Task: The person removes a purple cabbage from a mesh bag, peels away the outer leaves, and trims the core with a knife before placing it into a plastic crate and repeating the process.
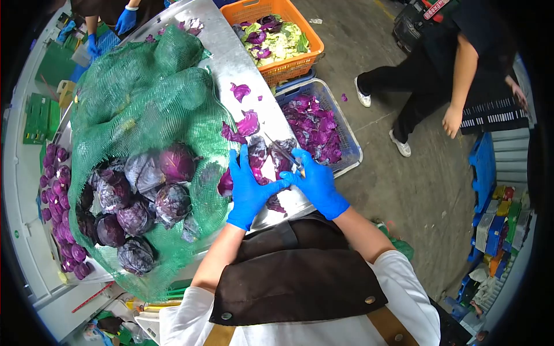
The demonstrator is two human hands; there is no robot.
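My left hand (pixel 248 189), in a blue glove, is over the metal table's near edge with its fingers apart, among loose purple cabbage leaves (pixel 248 123). My right hand (pixel 314 183), gloved too, is closed around a knife (pixel 280 149) whose blade points up and left over dark leaves. The two hands meet at the thumbs. Left of them, a green mesh sack (pixel 144 115) lies open, with several whole purple cabbages (pixel 135 216) at its mouth.
Beyond the table (pixel 231 63) stand an orange crate (pixel 314 43) of pale and purple leaves and a blue-grey basket (pixel 353 138) of purple leaves. Trimmed cabbages (pixel 60 199) line the far left. A person (pixel 444 69) carries a black crate at right; another's gloved hands show top left.
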